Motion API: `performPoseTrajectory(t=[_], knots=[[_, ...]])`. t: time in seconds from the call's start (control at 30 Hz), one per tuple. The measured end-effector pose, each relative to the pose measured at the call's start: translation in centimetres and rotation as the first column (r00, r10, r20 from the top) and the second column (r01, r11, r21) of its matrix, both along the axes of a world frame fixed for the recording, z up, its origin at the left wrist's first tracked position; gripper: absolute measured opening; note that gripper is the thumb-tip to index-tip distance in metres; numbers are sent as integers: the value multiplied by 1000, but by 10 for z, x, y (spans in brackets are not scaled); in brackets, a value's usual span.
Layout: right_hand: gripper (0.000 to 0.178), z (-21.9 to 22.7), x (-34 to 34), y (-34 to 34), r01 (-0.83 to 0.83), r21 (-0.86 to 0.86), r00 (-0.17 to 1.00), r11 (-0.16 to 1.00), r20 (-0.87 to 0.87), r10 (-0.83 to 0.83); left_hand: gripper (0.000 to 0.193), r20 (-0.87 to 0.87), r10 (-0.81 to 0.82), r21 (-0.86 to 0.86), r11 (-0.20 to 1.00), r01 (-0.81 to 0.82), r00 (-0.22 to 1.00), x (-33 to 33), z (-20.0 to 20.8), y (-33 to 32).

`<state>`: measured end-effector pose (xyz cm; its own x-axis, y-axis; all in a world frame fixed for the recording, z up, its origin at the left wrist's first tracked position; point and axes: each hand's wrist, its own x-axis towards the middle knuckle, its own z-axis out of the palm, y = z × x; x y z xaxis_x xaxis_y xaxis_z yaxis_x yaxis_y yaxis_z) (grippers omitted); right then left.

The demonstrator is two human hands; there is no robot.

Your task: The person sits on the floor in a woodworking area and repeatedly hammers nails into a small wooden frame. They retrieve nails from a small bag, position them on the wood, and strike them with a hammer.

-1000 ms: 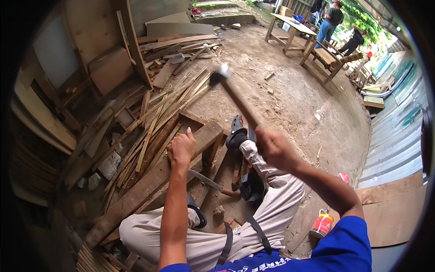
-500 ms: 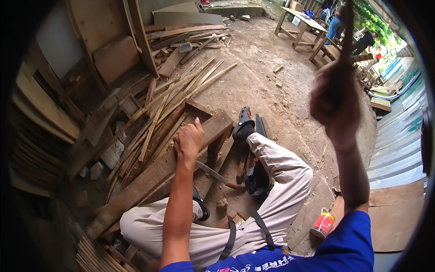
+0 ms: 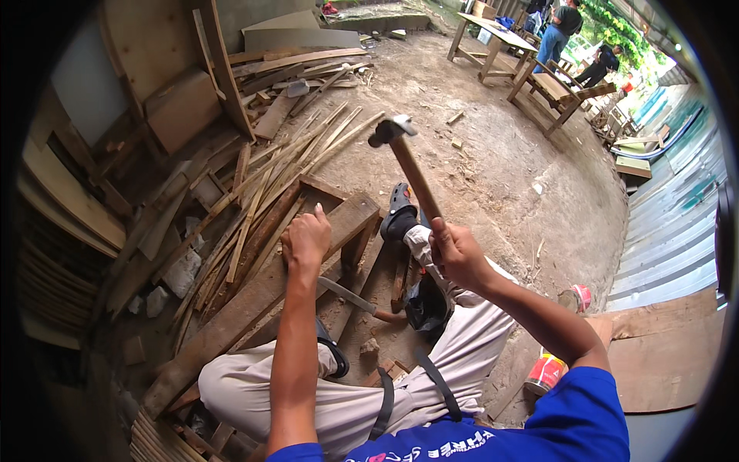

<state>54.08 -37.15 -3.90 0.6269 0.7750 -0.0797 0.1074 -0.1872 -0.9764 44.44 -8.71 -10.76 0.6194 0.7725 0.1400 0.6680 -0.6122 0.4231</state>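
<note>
My right hand [image 3: 462,258] is closed round the wooden handle of a hammer [image 3: 416,175], its metal head raised up and away from me, above the ground. On a long, thick wooden beam [image 3: 239,308] rests my left hand [image 3: 306,237], fingers curled and thumb sticking up. What those fingers hold, if anything, is hidden behind the hand. The beam slants from the lower left to a joined frame end near my foot. Below it lies a tool with a flat metal blade and a wooden handle [image 3: 387,316].
Thin wood strips [image 3: 265,204] and a pile of boards [image 3: 300,73] lie to the left. Red cans [image 3: 545,373] stand at my right beside a plywood sheet [image 3: 666,346]. A dark plastic bag [image 3: 426,306] sits between my legs. People [image 3: 556,38] are by the far workbenches [image 3: 496,35].
My right hand has come down and to the left, and the hammer now shows in full. My left hand stays on the beam. The whole view has shifted slightly.
</note>
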Motion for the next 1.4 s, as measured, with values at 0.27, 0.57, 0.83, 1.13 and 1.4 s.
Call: performPoseTrajectory(t=[0.27,0.57,0.83,1.13,1.4], knots=[[45,148,6,35,1,-110,986,994,167,18,64,-21,-1,24,1000,1,1000,-2,2,0],[49,24,-22,38,114,-412,966,904,257,-5,62,48,24,-87,996,-20,999,-4,7,4],[49,-4,-18,-15,88,59,985,994,-157,-78,58,61,5,-75,997,-1,998,-4,3,2],[50,98,16,11,67,53,958,996,276,-79,58,69,-1,5,1000,0,998,-6,3,-2],[46,57,-40,41,106,-83,919,991,388,-66,56,51,9,-77,997,-5,999,-5,1,6]])
